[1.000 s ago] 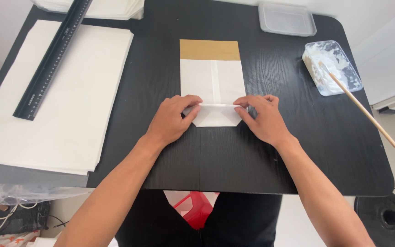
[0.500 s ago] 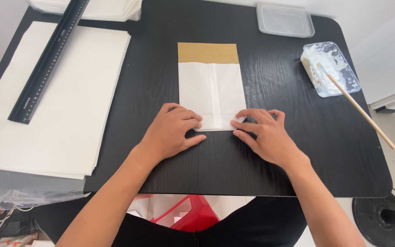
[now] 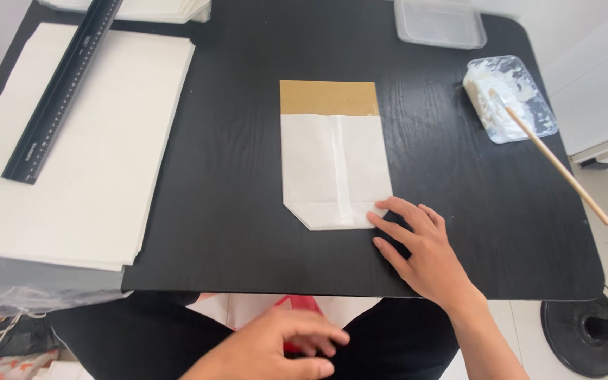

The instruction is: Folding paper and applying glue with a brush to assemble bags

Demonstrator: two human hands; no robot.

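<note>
A folded white paper bag [image 3: 332, 169] lies flat in the middle of the black table [image 3: 233, 211]; a brown cardboard strip [image 3: 328, 97] sticks out at its far end, and its near corners are folded in. My right hand [image 3: 416, 250] rests on the table with fingers spread, fingertips touching the bag's near right corner. My left hand [image 3: 286, 345] is off the table, below its near edge over my lap, fingers loosely curled and holding nothing that I can see.
A stack of white paper sheets [image 3: 79, 162] lies at the left with a black ruler [image 3: 61, 88] on it. At the far right stands a clear tub of white paste [image 3: 511, 98] with a wooden stick [image 3: 557, 165]. A clear plastic lid [image 3: 439, 21] sits at the back.
My left hand has left the bag and dropped below the table's near edge. My right hand has slid to the bag's near right corner. The bag's bottom fold now lies flat.
</note>
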